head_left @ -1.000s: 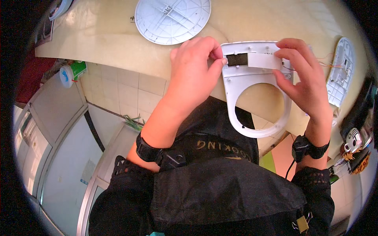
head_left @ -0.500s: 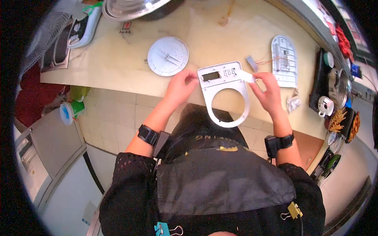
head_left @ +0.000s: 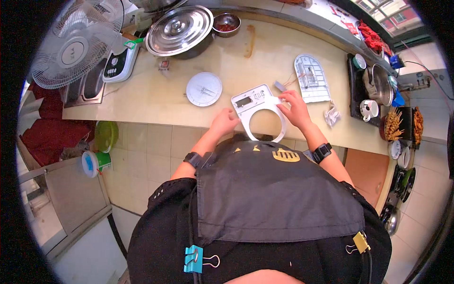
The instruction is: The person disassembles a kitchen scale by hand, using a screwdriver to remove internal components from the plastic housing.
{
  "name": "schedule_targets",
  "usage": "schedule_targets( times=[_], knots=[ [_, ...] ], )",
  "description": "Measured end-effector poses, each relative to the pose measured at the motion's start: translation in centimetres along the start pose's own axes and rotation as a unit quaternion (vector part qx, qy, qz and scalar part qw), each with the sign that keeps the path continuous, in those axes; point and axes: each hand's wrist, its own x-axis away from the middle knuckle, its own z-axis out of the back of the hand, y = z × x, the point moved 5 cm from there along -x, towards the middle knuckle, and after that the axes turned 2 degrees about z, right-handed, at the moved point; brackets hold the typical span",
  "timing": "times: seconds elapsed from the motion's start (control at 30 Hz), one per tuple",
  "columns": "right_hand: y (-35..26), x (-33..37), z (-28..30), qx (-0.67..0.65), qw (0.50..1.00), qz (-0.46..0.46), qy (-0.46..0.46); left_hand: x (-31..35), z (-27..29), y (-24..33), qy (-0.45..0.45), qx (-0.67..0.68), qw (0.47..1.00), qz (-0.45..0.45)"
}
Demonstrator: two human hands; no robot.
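Note:
A white plastic housing (head_left: 251,108) with a round opening, a rectangular display window and small slots lies at the table's near edge, its ring reaching past it. My left hand (head_left: 224,122) has its fingers curled at the housing's left edge. With thumb and fingers, my right hand (head_left: 295,109) pinches a small white flat piece (head_left: 273,101) over the housing's right end. Just beyond that hand sits a small grey block (head_left: 280,86) with thin wires running to a white ribbed shell (head_left: 312,79). A round white disc (head_left: 204,89) lies to the left, beyond my left hand.
A lidded steel pot (head_left: 179,31) and small steel bowl (head_left: 226,24) stand at the back. A fan (head_left: 73,52) and a white appliance (head_left: 122,61) are far left. Crumpled plastic (head_left: 332,115), a mug (head_left: 369,109) and a black stove (head_left: 358,90) are right.
My view has shifted, so the fan, pot and bowl now show more fully. Both hands stay at the housing, and the white piece remains in my right fingers.

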Motion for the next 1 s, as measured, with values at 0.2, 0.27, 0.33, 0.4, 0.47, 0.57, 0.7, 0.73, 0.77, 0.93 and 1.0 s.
schedule_targets(
  times=[0.2, 0.27, 0.33, 0.4, 0.47, 0.57, 0.7, 0.73, 0.77, 0.93, 1.0],
  knots=[
    [-2.5, -3.8, 2.2, -0.044, 0.999, 0.003, -0.003, -1.0, 0.0, 1.3, -0.029, 0.025, 0.999, 0.018],
    [-3.5, -4.9, 2.4, -0.078, 0.997, 0.006, 0.028, -0.6, -0.4, 1.4, -0.038, 0.080, 0.995, 0.048],
    [-4.4, -6.0, 3.0, -0.113, 0.992, 0.008, 0.061, -0.2, -1.1, 1.4, -0.043, 0.165, 0.981, 0.090],
    [-4.9, -6.8, 4.2, -0.120, 0.988, 0.016, 0.098, 0.2, -1.7, 1.4, -0.056, 0.223, 0.968, 0.099],
    [-4.9, -7.5, 6.1, -0.129, 0.982, 0.021, 0.136, 0.2, -2.3, 1.5, -0.091, 0.260, 0.956, 0.097],
    [-3.7, -8.0, 9.5, -0.186, 0.963, 0.019, 0.195, 0.1, -2.8, 1.1, -0.083, 0.277, 0.950, 0.122],
    [0.1, -6.6, 14.7, -0.201, 0.935, -0.008, 0.292, -0.1, -3.2, 0.5, -0.102, 0.335, 0.927, 0.135],
    [1.5, -5.8, 15.8, -0.194, 0.932, -0.026, 0.305, -0.3, -3.3, 0.5, -0.106, 0.352, 0.921, 0.129],
    [2.8, -4.8, 16.6, -0.167, 0.935, -0.057, 0.307, -0.5, -3.4, 0.6, -0.110, 0.368, 0.915, 0.122],
    [9.8, 0.4, 17.6, -0.035, 0.938, -0.220, 0.264, -1.9, -3.5, 1.0, -0.113, 0.348, 0.924, 0.114],
    [11.8, 1.8, 17.0, 0.029, 0.926, -0.282, 0.250, -2.5, -3.8, 1.8, -0.098, 0.376, 0.917, 0.093]
  ],
)
